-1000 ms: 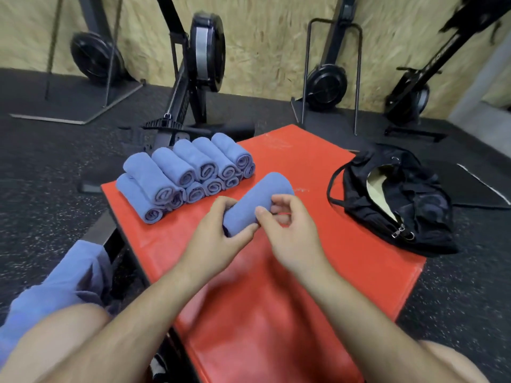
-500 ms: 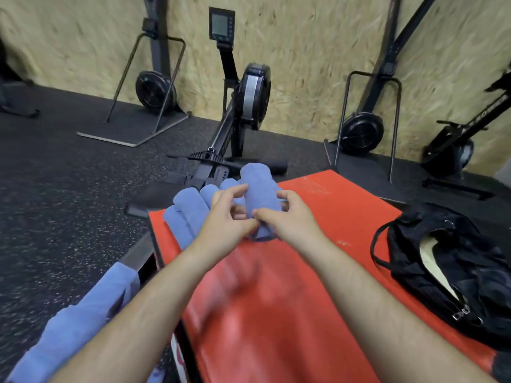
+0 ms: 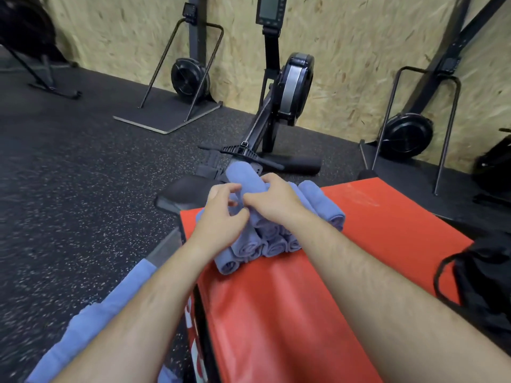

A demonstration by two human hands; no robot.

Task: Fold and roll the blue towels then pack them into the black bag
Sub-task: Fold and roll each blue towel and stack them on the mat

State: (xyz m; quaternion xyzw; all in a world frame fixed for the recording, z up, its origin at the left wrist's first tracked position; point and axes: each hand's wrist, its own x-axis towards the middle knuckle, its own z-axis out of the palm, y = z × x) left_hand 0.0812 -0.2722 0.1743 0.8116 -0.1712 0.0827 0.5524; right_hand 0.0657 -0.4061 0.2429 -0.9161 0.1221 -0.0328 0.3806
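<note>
A rolled blue towel (image 3: 243, 176) lies atop a stack of several rolled blue towels (image 3: 265, 241) at the far left corner of the red padded box (image 3: 373, 230). My right hand (image 3: 272, 199) grips the near end of that top roll. My left hand (image 3: 221, 217) sits just left of it, fingers curled against the same roll and over the stack. The black bag (image 3: 484, 280) lies at the right edge of the box, only partly in view, its strap looping toward me.
Unrolled blue towels (image 3: 105, 313) hang over my left leg at the lower left. A rowing machine (image 3: 287, 106) stands right behind the box. More gym machines (image 3: 188, 76) line the chipboard wall. Dark speckled rubber floor (image 3: 69, 189) surrounds the box.
Both hands carried the rolled towel from the middle of the box away and left, onto the stack. The view swung left, so the bag slid to the right edge.
</note>
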